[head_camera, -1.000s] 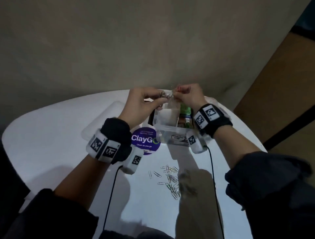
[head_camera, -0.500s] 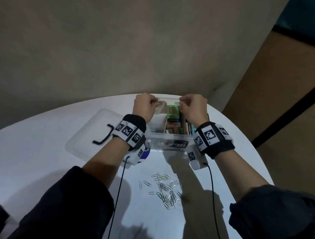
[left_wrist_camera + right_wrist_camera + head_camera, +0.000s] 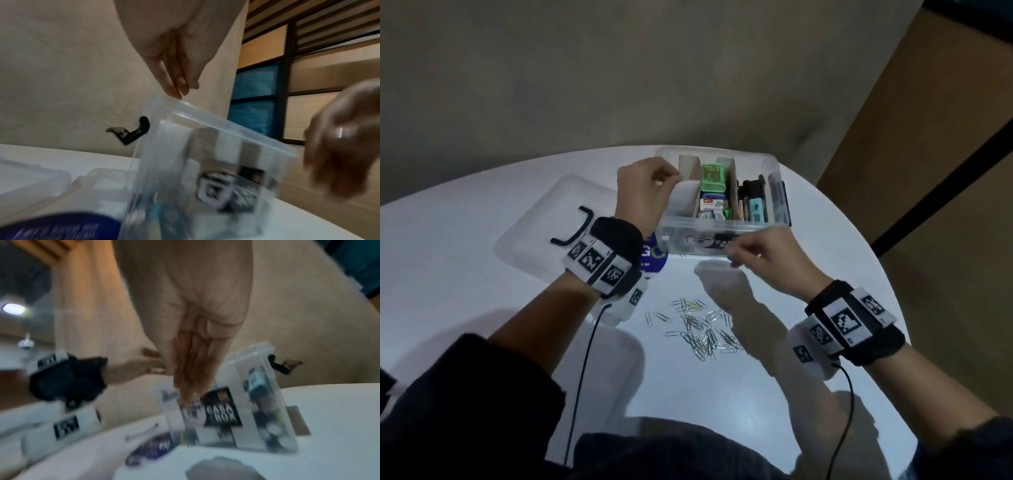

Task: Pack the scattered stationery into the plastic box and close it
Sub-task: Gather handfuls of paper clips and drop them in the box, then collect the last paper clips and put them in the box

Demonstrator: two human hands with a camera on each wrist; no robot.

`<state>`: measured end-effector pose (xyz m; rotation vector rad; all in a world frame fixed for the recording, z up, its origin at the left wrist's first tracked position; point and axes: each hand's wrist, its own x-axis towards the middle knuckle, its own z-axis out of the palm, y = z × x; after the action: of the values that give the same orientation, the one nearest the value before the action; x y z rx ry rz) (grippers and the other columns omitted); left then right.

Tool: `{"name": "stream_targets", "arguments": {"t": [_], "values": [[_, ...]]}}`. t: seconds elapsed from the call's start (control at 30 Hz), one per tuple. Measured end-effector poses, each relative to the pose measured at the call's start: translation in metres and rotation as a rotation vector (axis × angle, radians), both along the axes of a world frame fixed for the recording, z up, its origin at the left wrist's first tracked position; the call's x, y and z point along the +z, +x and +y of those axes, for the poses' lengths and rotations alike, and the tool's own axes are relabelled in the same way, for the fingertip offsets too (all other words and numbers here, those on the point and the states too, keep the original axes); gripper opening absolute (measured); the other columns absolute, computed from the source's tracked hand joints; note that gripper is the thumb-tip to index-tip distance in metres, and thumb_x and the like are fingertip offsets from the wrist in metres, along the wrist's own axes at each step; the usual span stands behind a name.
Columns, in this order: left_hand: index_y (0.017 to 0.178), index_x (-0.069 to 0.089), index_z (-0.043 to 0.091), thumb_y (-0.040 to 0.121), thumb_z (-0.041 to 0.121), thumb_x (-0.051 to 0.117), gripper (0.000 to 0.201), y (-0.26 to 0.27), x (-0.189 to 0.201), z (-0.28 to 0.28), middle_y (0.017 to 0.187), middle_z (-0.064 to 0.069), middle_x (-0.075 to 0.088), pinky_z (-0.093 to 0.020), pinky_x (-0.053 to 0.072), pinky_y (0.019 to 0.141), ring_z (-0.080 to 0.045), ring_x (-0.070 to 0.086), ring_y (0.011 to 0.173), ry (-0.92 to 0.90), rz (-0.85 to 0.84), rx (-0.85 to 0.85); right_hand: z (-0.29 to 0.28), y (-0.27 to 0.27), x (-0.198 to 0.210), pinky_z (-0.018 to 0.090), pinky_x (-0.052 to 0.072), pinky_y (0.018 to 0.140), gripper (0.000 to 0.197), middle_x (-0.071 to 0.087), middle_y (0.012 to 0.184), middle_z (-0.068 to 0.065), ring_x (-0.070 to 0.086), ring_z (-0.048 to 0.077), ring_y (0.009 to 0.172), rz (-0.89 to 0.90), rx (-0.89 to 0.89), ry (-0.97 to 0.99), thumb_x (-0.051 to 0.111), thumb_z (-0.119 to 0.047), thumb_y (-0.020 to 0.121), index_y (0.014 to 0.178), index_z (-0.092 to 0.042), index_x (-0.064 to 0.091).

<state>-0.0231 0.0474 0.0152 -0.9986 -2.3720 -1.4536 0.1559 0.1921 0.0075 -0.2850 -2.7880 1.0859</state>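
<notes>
Lying at the left of the head view, the clear lid (image 3: 544, 233) with its black handle (image 3: 576, 228) sits flat on the white tabletop (image 3: 448, 291), set aside, I judge, so the box stays open for loading. Just right of it the left hand (image 3: 643, 195) hovers at the left rim of the plastic box (image 3: 722, 236); its fingers (image 3: 174, 81) are close together and point down over the rim, with nothing plainly between them, which suggests they are over the left compartment to drop something small. A blue round sticker (image 3: 654, 257) peeks out below that wrist. The box stands in the upper middle of the frame, divided by card partitions, with a green case (image 3: 712, 178) and small packets already inside. Low in the middle, a scatter of paper clips (image 3: 698, 329) lies on the tabletop, not yet packed. To the right, the right hand (image 3: 760, 257) hangs in front of the near wall of the box with fingers curled narrow; whether they pinch a clip I cannot tell, as the wrist view is blurred. Its place between box and clips suggests it is headed for the next pick.
</notes>
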Motion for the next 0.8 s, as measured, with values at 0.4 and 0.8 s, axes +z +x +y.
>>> {"name": "stream_targets", "arguments": {"t": [0.4,0.8], "values": [[0.148,-0.007,-0.001,0.090,0.065,0.022,0.093,0.129,-0.110,-0.105,0.156,-0.021,-0.019,-0.046,0.005,0.119,-0.032,-0.011,0.147,-1.306,-0.209,-0.319,-0.058,0.112,-0.088,0.052,0.003,0.117,0.093,-0.025,0.157,0.009,-0.017,0.028,0.147,-0.742,0.337,0.565,-0.011,-0.060,0.074,0.150,-0.007,-0.014],[0.148,-0.018,0.007,0.090,0.058,0.044,0.100,0.110,-0.099,-0.057,0.158,-0.008,-0.022,-0.041,-0.001,0.122,-0.019,-0.017,0.147,-1.102,-0.117,-0.590,-0.050,0.045,-0.094,0.048,0.013,0.117,0.063,-0.011,0.160,0.012,-0.003,0.029,0.149,-0.553,0.298,0.613,0.026,-0.030,0.102,0.151,-0.005,-0.005]]}}
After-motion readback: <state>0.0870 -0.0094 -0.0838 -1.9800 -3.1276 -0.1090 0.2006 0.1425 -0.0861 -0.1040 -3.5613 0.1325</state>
